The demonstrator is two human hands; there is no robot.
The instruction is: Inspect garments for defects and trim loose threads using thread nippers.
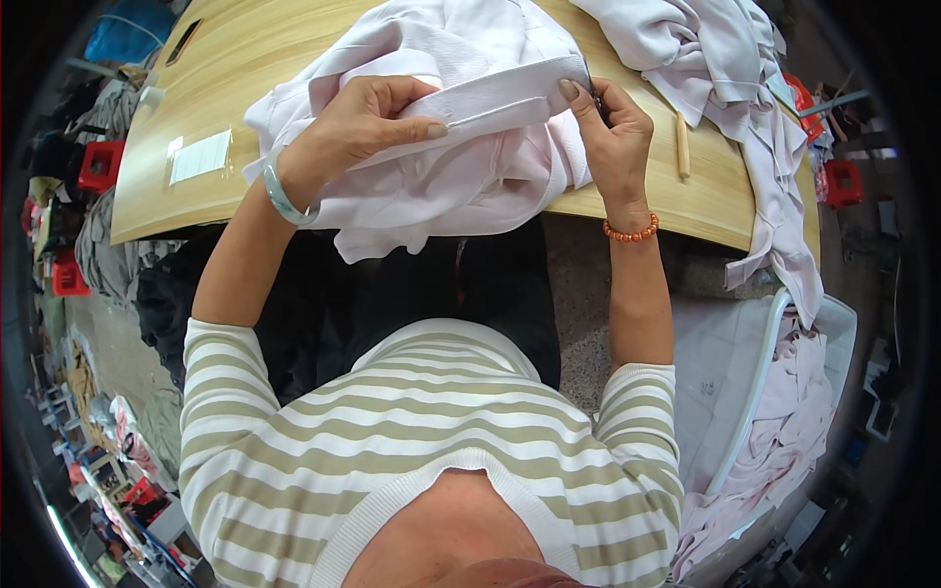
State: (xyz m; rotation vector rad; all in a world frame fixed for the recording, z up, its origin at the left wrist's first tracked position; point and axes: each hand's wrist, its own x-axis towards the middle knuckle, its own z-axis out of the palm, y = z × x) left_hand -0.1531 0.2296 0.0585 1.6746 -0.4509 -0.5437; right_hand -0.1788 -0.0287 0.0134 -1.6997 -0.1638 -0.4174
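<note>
Pale pinkish-white knit garment [431, 191], heaped at the near edge of a wood-grain table [265, 49], beneath and between both hands, with a loose fold drooping over that edge. Across its upper layers, a flat band [505, 93] drawn out from hand to hand, slanting slightly farther away toward the right. At the band's left end, the left hand [358, 127], thumb on the near side, fingers bent on the far side, cloth pinched between. At the right end, the right hand [619, 137], thumb pressed on the band, fingers curled behind; among those fingers, a dark object [594, 101], too hidden to identify. Around the left wrist, a pale green bangle [282, 196]; around the right, an orange bead bracelet [630, 232]. Left on the tabletop, a white paper sheet [201, 157]. To the right, a slim tan stick [683, 147] near a second pale garment pile [701, 59], trailing over the table's right edge toward a translucent plastic bin [840, 328] of pale pink cloth.
</note>
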